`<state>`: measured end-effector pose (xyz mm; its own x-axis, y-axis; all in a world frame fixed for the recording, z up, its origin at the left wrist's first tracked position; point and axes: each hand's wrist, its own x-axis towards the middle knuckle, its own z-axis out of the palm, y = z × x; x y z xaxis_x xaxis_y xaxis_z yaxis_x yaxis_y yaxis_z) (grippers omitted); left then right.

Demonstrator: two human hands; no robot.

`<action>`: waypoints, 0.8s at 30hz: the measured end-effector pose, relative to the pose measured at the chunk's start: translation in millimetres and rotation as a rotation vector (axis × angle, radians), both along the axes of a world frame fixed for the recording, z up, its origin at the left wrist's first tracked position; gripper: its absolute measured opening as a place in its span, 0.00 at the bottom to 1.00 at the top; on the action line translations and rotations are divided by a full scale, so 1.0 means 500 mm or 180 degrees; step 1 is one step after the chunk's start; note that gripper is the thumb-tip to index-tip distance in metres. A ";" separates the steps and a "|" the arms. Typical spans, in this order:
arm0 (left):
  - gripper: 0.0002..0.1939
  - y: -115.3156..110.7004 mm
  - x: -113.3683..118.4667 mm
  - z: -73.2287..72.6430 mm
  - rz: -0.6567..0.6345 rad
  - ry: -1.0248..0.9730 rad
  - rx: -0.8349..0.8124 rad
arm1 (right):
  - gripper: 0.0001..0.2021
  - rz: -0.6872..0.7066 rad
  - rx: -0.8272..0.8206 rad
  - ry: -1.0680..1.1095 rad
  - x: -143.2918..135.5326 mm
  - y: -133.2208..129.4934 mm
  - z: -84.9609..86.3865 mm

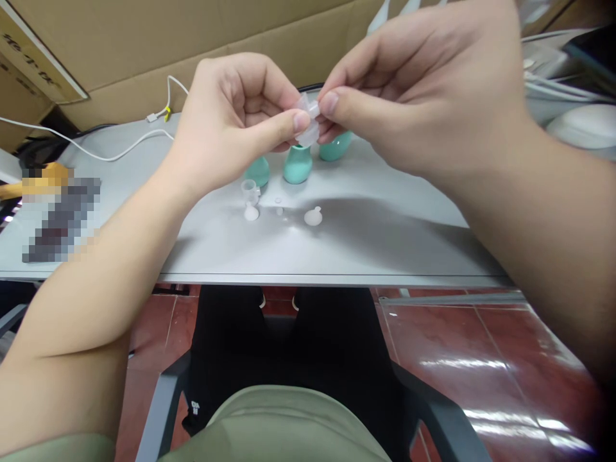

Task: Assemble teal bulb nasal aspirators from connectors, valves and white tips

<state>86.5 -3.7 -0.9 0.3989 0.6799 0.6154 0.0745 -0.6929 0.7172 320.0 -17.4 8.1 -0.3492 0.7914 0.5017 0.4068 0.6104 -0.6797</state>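
- Here we are, above the far part of the table (pixel 385 253): the left hand (pixel 243 102) pinches a translucent plastic piece (pixel 307 131) between thumb and fingers, and the right hand (pixel 409 96) grips its right end, thumb against fingers.
- Tiny, slick-looking part, fingertip holds only! If the hands press unevenly, I judge it could twist or spring loose.
- And look below: the middle teal vessel (pixel 297 167) sits right under the grip, its neighbours, the left teal vessel (pixel 258 173) and right teal vessel (pixel 335 149), close by. A drop or a dipping wrist could knock one over.
- Nearer the person, a clear little cup (pixel 249 188), a white cap (pixel 251 213) and a tabbed white piece (pixel 313 217) lie loose; a sweeping forearm could push them off the near edge.
- Between them, two small clear bits (pixel 278 201) barely show against the grey: easily brushed away and lost.
- Squeeze too hard, and that thin-looking plastic could bend; whether its parts line up, I can't tell.
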 end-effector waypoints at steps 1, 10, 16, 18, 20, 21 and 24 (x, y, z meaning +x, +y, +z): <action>0.22 0.000 0.002 0.000 -0.0017 -0.0026 0.0022 | 0.17 -0.0015 0.0053 -0.0052 0.000 0.001 -0.002; 0.26 -0.003 0.020 0.000 -0.0156 0.0009 0.0117 | 0.15 -0.0339 0.0207 -0.0930 0.010 -0.010 -0.001; 0.20 -0.004 0.021 0.000 -0.0160 -0.0062 0.0092 | 0.16 -0.0477 0.0278 -0.1265 0.009 -0.003 0.004; 0.21 -0.001 0.018 -0.001 -0.0221 -0.0069 0.0069 | 0.17 -0.0472 0.0297 -0.1281 0.009 -0.002 0.004; 0.21 0.000 0.014 -0.001 -0.0239 -0.0043 0.0029 | 0.17 -0.0477 0.0336 -0.1265 0.010 -0.004 0.003; 0.20 0.001 0.013 -0.001 -0.0244 -0.0046 0.0018 | 0.18 -0.0500 0.0371 -0.1250 0.010 -0.006 0.003; 0.17 0.000 0.009 -0.001 -0.0303 -0.0063 0.0015 | 0.18 -0.0568 0.0434 -0.1198 0.012 -0.011 0.001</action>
